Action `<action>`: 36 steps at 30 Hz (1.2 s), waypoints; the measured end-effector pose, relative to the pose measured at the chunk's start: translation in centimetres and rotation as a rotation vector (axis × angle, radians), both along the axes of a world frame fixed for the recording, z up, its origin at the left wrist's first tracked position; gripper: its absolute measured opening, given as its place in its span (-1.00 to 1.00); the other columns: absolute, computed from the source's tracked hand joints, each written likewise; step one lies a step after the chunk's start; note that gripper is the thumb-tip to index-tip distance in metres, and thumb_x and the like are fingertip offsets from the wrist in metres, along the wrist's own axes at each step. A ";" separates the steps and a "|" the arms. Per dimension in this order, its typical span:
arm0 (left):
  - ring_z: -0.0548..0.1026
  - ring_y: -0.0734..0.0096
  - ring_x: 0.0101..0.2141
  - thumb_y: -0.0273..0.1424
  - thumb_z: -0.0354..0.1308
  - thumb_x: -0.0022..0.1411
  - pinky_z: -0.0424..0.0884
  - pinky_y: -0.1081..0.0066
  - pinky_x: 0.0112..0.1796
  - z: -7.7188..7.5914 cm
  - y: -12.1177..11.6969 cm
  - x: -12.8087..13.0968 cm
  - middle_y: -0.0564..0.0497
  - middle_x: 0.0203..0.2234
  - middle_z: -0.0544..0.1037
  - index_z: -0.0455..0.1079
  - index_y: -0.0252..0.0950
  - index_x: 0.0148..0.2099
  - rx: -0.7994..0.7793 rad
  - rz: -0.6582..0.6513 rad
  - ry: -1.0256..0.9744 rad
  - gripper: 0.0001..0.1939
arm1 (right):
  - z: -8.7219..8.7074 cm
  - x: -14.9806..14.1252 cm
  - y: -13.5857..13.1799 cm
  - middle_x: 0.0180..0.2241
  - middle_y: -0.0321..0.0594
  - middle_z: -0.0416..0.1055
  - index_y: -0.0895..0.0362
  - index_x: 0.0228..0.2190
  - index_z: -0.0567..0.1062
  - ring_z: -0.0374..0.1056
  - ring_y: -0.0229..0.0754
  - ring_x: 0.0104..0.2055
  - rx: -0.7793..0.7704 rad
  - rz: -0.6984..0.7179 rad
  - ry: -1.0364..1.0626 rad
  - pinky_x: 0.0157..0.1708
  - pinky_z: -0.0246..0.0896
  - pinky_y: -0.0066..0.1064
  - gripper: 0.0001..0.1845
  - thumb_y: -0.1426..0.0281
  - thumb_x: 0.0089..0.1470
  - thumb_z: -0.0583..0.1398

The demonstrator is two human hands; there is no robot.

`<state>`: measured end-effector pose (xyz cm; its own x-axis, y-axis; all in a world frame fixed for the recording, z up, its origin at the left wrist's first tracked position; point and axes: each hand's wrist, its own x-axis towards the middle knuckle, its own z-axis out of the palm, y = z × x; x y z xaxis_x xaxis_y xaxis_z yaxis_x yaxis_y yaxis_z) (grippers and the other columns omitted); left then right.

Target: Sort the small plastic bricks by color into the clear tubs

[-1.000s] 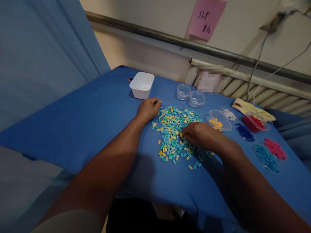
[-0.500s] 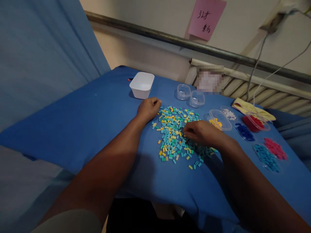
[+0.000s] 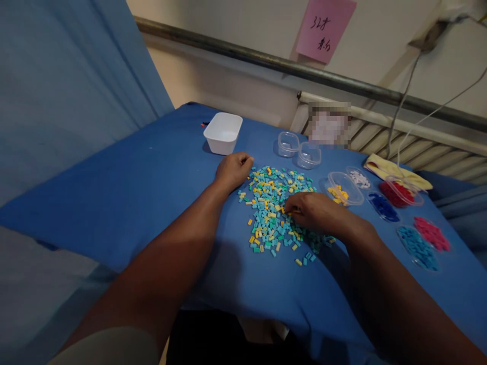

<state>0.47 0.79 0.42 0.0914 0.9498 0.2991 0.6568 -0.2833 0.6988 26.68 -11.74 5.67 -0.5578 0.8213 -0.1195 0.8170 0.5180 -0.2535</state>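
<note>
A pile of small teal, green and yellow bricks (image 3: 268,203) lies spread on the blue table cloth (image 3: 152,187). My left hand (image 3: 233,170) rests at the pile's upper left edge, curled into a loose fist with nothing visible in it. My right hand (image 3: 314,210) lies on the right side of the pile, fingertips pinched together among the bricks; what they pinch is too small to make out. A clear oval dish with yellow bricks (image 3: 341,190) sits just beyond my right hand.
A white tub (image 3: 222,133) and two empty clear cups (image 3: 299,149) stand at the back. Clear dishes hold white (image 3: 358,178), dark blue (image 3: 383,207), red (image 3: 399,192), pink (image 3: 431,233) and light blue (image 3: 417,247) bricks at the right. A yellow cloth (image 3: 395,172) lies near the radiator.
My right hand drew slightly up and right off the pile, then came back down left onto the bricks. My left hand stayed still.
</note>
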 end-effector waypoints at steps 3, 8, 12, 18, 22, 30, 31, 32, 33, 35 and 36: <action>0.54 0.19 -0.29 -0.15 0.12 0.43 0.31 0.31 -0.28 0.1 0.0 0.0 -0.03 -0.36 0.67 0.63 -0.22 -0.21 -0.012 0.005 0.008 -0.66 | 1.1 1.3 0.0 -0.13 -0.19 0.68 0.05 -0.11 0.68 0.54 -0.13 -0.19 0.022 -0.019 0.087 -0.20 0.29 -0.37 -0.67 0.52 0.18 0.20; 0.54 0.19 -0.30 -0.14 0.11 0.43 0.30 0.31 -0.29 0.2 -0.1 0.1 -0.02 -0.39 0.66 0.61 -0.22 -0.25 -0.007 0.003 0.004 -0.65 | 3.5 7.2 0.3 -0.12 -0.14 0.69 0.06 -0.10 0.70 0.57 -0.06 -0.12 0.230 -0.212 0.163 -0.07 0.41 -0.26 -0.68 0.40 0.25 0.16; 0.53 0.19 -0.32 -0.13 0.10 0.42 0.30 0.31 -0.31 0.3 0.0 0.0 -0.02 -0.41 0.65 0.60 -0.21 -0.28 -0.001 -0.003 0.001 -0.64 | 3.9 10.9 0.6 -0.18 -0.10 0.68 0.10 -0.16 0.69 0.54 -0.04 -0.23 0.164 -0.457 0.202 -0.21 0.42 -0.23 -0.73 0.32 0.19 0.21; 0.52 0.20 -0.34 -0.13 0.11 0.40 0.31 0.31 -0.30 0.5 0.0 -0.1 -0.03 -0.42 0.64 0.59 -0.21 -0.29 -0.007 0.004 -0.008 -0.64 | 3.1 9.9 0.6 -0.43 -0.30 0.49 0.12 -0.16 0.64 0.34 -0.23 -0.42 -0.258 -0.475 0.660 -0.40 0.30 -0.37 -0.67 0.16 0.14 0.34; 0.52 0.20 -0.32 -0.12 0.10 0.40 0.31 0.32 -0.30 0.7 -0.1 0.0 -0.03 -0.42 0.64 0.60 -0.22 -0.27 -0.011 0.002 -0.009 -0.64 | 3.1 8.3 0.5 -0.46 -0.35 0.43 0.14 -0.19 0.62 0.30 -0.27 -0.44 -0.352 -0.454 0.765 -0.40 0.25 -0.39 -0.67 0.19 0.08 0.38; 0.53 0.21 -0.33 -0.14 0.11 0.40 0.30 0.32 -0.31 0.3 0.3 -0.1 -0.03 -0.40 0.65 0.60 -0.22 -0.27 -0.001 -0.002 -0.020 -0.65 | 3.4 9.0 0.4 -0.43 -0.30 0.47 0.12 -0.19 0.60 0.33 -0.23 -0.43 -0.276 -0.487 0.732 -0.39 0.29 -0.36 -0.67 0.17 0.09 0.36; 0.53 0.21 -0.33 -0.14 0.11 0.40 0.30 0.32 -0.31 0.3 0.3 -0.1 -0.03 -0.40 0.65 0.60 -0.22 -0.27 -0.004 -0.003 -0.020 -0.66 | 3.4 9.7 0.4 -0.40 -0.26 0.51 0.12 -0.17 0.61 0.36 -0.21 -0.41 -0.211 -0.522 0.702 -0.38 0.30 -0.35 -0.67 0.16 0.11 0.35; 0.54 0.20 -0.32 -0.13 0.11 0.40 0.30 0.32 -0.31 0.3 0.3 -0.1 -0.03 -0.39 0.66 0.60 -0.22 -0.26 -0.006 -0.005 -0.017 -0.65 | 3.4 10.5 0.4 -0.35 -0.21 0.55 0.11 -0.15 0.62 0.39 -0.19 -0.39 -0.124 -0.563 0.641 -0.36 0.31 -0.32 -0.68 0.17 0.14 0.33; 0.54 0.20 -0.32 -0.13 0.11 0.40 0.31 0.32 -0.31 0.3 0.3 -0.1 -0.04 -0.39 0.66 0.60 -0.22 -0.27 -0.007 -0.007 -0.014 -0.65 | 3.3 11.3 0.5 -0.30 -0.15 0.59 0.11 -0.13 0.63 0.42 -0.15 -0.36 -0.025 -0.601 0.554 -0.34 0.31 -0.29 -0.69 0.19 0.17 0.31; 0.54 0.20 -0.31 -0.13 0.11 0.40 0.31 0.32 -0.31 0.2 0.2 -0.1 -0.04 -0.39 0.66 0.59 -0.22 -0.27 -0.006 -0.011 -0.012 -0.65 | 3.3 12.8 0.6 -0.22 -0.03 0.65 0.12 -0.10 0.67 0.47 -0.06 -0.30 0.150 -0.643 0.345 -0.27 0.31 -0.21 -0.72 0.25 0.24 0.27; 0.54 0.20 -0.32 -0.13 0.11 0.41 0.32 0.32 -0.30 0.2 0.2 -0.1 -0.04 -0.39 0.66 0.59 -0.22 -0.27 -0.004 -0.011 -0.012 -0.65 | 3.3 13.2 0.7 -0.19 0.02 0.66 0.13 -0.09 0.68 0.49 -0.01 -0.27 0.204 -0.644 0.253 -0.23 0.30 -0.17 -0.72 0.28 0.27 0.25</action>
<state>0.37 1.02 0.63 0.0982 0.9499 0.2969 0.6453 -0.2879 0.7076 39.90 -11.06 8.99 0.0544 0.9887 0.1398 0.9051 0.0103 -0.4251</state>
